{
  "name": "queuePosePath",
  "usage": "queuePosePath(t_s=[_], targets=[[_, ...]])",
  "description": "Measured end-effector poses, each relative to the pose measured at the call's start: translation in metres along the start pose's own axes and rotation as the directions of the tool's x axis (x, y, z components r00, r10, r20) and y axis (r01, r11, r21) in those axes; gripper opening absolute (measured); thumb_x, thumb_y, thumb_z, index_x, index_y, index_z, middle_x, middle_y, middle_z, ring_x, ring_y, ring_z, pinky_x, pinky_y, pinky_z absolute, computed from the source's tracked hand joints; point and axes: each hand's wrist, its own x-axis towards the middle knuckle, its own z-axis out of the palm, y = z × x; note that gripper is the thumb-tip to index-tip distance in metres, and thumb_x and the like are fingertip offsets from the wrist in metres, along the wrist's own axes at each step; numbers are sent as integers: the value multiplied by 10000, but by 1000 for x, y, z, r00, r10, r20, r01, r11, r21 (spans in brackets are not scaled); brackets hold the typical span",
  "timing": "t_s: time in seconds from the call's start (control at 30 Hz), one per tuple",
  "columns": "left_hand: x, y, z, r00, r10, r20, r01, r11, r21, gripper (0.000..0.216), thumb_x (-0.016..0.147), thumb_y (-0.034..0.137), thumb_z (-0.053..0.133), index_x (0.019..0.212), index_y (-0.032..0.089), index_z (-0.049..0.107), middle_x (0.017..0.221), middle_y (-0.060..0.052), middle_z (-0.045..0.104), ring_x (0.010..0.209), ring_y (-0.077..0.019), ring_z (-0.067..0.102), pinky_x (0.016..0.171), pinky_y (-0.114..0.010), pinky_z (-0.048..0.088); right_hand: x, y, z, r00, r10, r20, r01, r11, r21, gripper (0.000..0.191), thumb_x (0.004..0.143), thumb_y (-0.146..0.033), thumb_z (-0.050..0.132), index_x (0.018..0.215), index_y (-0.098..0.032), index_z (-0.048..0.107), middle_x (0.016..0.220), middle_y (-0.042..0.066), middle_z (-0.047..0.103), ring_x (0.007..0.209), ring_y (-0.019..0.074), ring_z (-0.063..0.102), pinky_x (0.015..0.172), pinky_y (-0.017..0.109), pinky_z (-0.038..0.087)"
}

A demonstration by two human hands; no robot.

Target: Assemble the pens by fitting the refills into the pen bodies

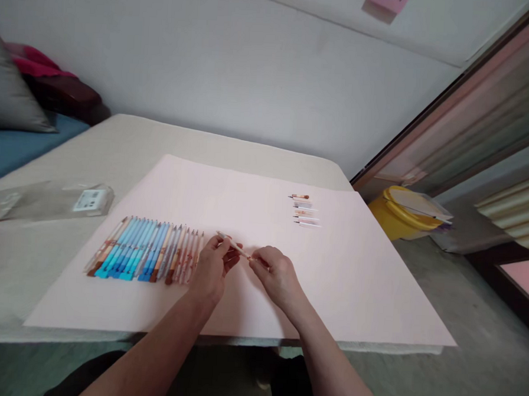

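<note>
A slim, pale pen (234, 244) is held between both hands above the pink sheet (344, 285). My left hand (213, 263) grips its barrel, pointed end to the upper left. The fingers of my right hand (275, 271) pinch its other end, where a small reddish part shows. Left of my hands lies a close row of pens (144, 248) in blue, brown, clear and pinkish tones, side by side. Farther back on the right, several short pen pieces (306, 206) lie one above another, dark tips toward the left.
A clear plastic bag (51, 201) with a white label lies on the cloth-covered table (139, 133) at the left. Beyond the table's right edge stands a yellow bucket (399, 214). The white wall (235, 72) rises behind. A grey cushion (15, 90) rests at the far left.
</note>
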Motion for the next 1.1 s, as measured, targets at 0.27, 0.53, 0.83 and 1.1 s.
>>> queuePosePath(t_s=[0.27,0.53,0.83,1.1], targets=[[-3,2,2,1000,-16,22,16,1000,8,176,745,297,653,821,172,553,828,-62,679,728,-133,626,701,-267,462,0,-1,2,997,69,-46,-65,995,81,71,803,-226,556,742,-215,589,731,15,585,698,155,508,612,250,359],[-2,1,0,995,2,97,-2,1000,-10,230,725,345,681,827,177,561,833,-59,677,736,-135,620,719,-275,462,3,-1,4,942,308,133,-323,726,607,141,722,-301,620,644,-186,597,542,-42,473,535,106,406,530,239,320],[1,0,-3,997,37,60,-37,999,-6,185,753,313,644,820,173,542,805,-54,666,726,-141,622,695,-278,475,5,-5,18,907,377,186,-384,565,730,133,697,-302,634,718,-187,570,569,-37,517,520,102,441,503,228,359],[1,3,-2,996,87,10,-86,995,-57,135,754,250,633,772,170,526,739,-40,650,715,-146,629,727,-304,491,-2,-9,15,987,160,-18,-153,965,212,126,815,-291,538,879,-236,632,794,8,645,677,138,552,643,256,397]])
